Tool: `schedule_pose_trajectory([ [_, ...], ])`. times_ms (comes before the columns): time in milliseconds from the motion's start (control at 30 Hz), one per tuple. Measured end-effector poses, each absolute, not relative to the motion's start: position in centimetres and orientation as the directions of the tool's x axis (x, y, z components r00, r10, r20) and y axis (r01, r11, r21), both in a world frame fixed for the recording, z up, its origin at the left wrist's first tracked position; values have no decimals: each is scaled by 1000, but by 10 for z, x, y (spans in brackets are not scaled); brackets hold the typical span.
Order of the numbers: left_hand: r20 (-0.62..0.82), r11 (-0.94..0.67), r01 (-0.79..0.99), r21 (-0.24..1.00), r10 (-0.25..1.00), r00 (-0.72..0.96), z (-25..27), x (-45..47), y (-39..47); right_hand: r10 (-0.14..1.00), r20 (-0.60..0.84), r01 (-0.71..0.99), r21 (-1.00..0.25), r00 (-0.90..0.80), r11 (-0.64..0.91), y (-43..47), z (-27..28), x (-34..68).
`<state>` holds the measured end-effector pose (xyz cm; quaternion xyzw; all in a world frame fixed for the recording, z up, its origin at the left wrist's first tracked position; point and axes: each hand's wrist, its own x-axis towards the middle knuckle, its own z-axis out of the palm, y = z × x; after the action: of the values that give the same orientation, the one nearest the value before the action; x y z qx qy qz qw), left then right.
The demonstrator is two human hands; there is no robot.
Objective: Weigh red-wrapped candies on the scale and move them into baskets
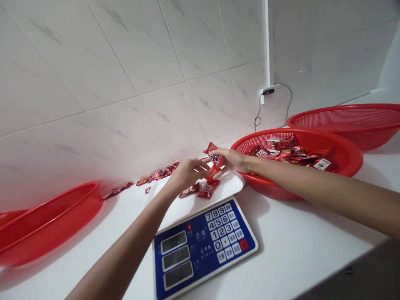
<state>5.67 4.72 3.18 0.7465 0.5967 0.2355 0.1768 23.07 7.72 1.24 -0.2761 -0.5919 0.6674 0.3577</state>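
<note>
Over the scale's white pan point(175, 208), my two hands meet. My right hand point(233, 159) grips red wrapped snack packets point(215, 160) between thumb and fingers, one above the other. From the left, my left hand point(187, 173) reaches in, fingers apart, its fingertips at the edge of the lower packet; I cannot tell whether they press on it. Below the hands, loose red packets point(208, 189) lie on the pan. The blue scale panel point(200, 250) with number keys and three displays faces me.
At right, a red basket point(350, 160) holds many packets; another red basket point(359, 139) stands behind it. A red basket point(62, 216) is at left. Scattered packets point(162, 173) lie along the tiled wall point(125, 75). A cable runs from a socket point(268, 92). The white table point(300, 233) ends at lower right.
</note>
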Motion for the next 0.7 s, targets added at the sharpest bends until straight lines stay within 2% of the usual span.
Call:
schedule_pose_trajectory([
  [233, 197, -251, 822, 511, 965, 173, 30, 50, 44, 820, 7, -109, -992, -573, -67, 82, 7, 225],
  [400, 247, -302, 829, 471, 947, 205, 38, 49, 42, 817, 62, -121, -993, -573, -9, 89, 1, 225],
  [700, 143, -470, 827, 309, 882, 449, 26, 59, 12, 877, 108, -162, -986, -468, 35, 88, 0, 223],
])
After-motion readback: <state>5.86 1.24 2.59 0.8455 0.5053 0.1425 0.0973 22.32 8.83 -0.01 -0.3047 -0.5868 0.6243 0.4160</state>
